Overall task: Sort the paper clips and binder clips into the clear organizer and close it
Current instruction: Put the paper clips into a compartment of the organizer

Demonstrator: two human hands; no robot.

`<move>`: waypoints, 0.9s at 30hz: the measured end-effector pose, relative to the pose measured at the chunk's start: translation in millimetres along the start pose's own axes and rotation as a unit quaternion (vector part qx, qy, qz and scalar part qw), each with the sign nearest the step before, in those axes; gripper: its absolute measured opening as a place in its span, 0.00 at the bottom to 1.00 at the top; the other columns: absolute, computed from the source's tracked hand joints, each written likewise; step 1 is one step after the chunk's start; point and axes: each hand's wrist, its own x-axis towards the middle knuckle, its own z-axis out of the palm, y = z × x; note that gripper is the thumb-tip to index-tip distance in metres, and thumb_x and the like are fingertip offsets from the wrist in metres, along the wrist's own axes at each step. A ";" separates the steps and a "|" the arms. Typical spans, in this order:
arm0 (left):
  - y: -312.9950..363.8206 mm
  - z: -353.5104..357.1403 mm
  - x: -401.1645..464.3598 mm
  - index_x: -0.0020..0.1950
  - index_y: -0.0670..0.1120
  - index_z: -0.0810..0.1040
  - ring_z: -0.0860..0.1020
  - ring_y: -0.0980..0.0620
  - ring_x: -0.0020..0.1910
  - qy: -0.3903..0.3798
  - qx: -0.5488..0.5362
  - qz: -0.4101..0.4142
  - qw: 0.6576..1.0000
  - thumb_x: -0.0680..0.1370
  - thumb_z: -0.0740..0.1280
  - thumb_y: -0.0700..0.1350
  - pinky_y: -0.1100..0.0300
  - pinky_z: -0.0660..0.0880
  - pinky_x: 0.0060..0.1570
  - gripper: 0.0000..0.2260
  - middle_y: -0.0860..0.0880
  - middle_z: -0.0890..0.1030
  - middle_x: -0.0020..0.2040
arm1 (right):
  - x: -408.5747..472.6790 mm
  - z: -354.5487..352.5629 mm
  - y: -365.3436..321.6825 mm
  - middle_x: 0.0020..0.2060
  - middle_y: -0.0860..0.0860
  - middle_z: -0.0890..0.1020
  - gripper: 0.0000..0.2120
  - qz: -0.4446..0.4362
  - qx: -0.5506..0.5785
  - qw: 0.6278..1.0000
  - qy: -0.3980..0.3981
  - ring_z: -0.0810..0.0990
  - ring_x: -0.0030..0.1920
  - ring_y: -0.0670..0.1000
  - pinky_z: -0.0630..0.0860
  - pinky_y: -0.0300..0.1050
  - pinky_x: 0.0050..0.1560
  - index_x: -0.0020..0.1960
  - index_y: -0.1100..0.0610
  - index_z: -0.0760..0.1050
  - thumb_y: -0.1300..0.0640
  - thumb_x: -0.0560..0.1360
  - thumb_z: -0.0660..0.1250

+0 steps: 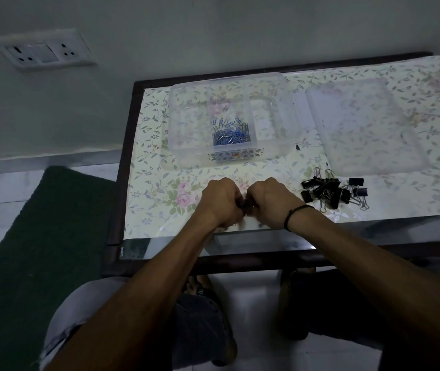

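Note:
The clear organizer (186, 145) stands open at the back left of the table, with several blue paper clips (230, 132) heaped in its middle compartment. Its clear lid (366, 127) lies flat to the right of it. A pile of black binder clips (332, 191) sits near the front right. My left hand (220, 200) and my right hand (271, 202) are curled together at the front of the table, left of the pile. Between them I see a small dark clip (244, 203), mostly hidden by the fingers.
The table (160, 188) has a floral cover and a dark wooden frame. A wall with a switch plate (43, 50) is at the back left. A dark green mat (31, 250) lies on the floor to the left. My knees are below the front edge.

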 end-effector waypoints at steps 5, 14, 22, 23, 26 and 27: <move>-4.8 -13.0 -1.8 0.37 0.48 0.85 0.83 0.49 0.37 -0.004 -0.103 -0.015 0.995 0.71 0.75 0.37 0.61 0.78 0.38 0.06 0.47 0.85 0.35 | -1.6 -13.5 -0.3 0.44 0.60 0.84 0.10 -0.010 0.042 0.999 0.013 0.81 0.48 0.60 0.78 0.51 0.45 0.48 0.61 0.83 0.54 0.76 0.68; 9.9 -73.3 15.8 0.38 0.45 0.85 0.86 0.46 0.38 0.073 -0.296 -0.028 0.952 0.70 0.77 0.34 0.46 0.85 0.47 0.06 0.42 0.86 0.37 | 12.6 -88.7 -14.0 0.40 0.54 0.87 0.06 -0.026 0.092 0.990 0.103 0.85 0.43 0.52 0.81 0.49 0.51 0.45 0.57 0.84 0.54 0.74 0.73; 23.1 -108.4 76.8 0.41 0.41 0.87 0.87 0.44 0.40 0.133 -0.271 -0.078 0.950 0.69 0.79 0.37 0.49 0.85 0.46 0.04 0.42 0.87 0.40 | 69.8 -122.9 -12.1 0.37 0.56 0.86 0.08 0.010 0.137 0.982 0.134 0.86 0.41 0.53 0.83 0.46 0.48 0.42 0.58 0.85 0.53 0.73 0.73; 24.2 -106.3 81.9 0.43 0.41 0.86 0.86 0.44 0.40 0.147 -0.257 -0.090 0.951 0.69 0.78 0.38 0.50 0.85 0.45 0.05 0.43 0.86 0.41 | 75.7 -120.2 -11.9 0.38 0.57 0.86 0.09 0.021 0.144 0.980 0.140 0.86 0.41 0.53 0.82 0.45 0.48 0.42 0.59 0.85 0.53 0.73 0.74; 30.0 -97.8 83.4 0.51 0.39 0.84 0.85 0.44 0.44 0.170 -0.188 -0.096 0.963 0.73 0.74 0.40 0.57 0.80 0.37 0.09 0.41 0.85 0.46 | 86.3 -108.5 -11.0 0.43 0.58 0.87 0.11 0.035 0.130 0.979 0.155 0.85 0.45 0.54 0.82 0.44 0.50 0.49 0.60 0.85 0.54 0.71 0.75; 31.3 -95.7 82.2 0.52 0.38 0.84 0.85 0.43 0.46 0.170 -0.167 -0.087 0.967 0.74 0.73 0.40 0.55 0.79 0.37 0.09 0.40 0.85 0.46 | 87.2 -105.4 -10.2 0.45 0.58 0.86 0.13 0.036 0.121 0.980 0.154 0.84 0.47 0.54 0.81 0.44 0.51 0.51 0.60 0.85 0.53 0.70 0.76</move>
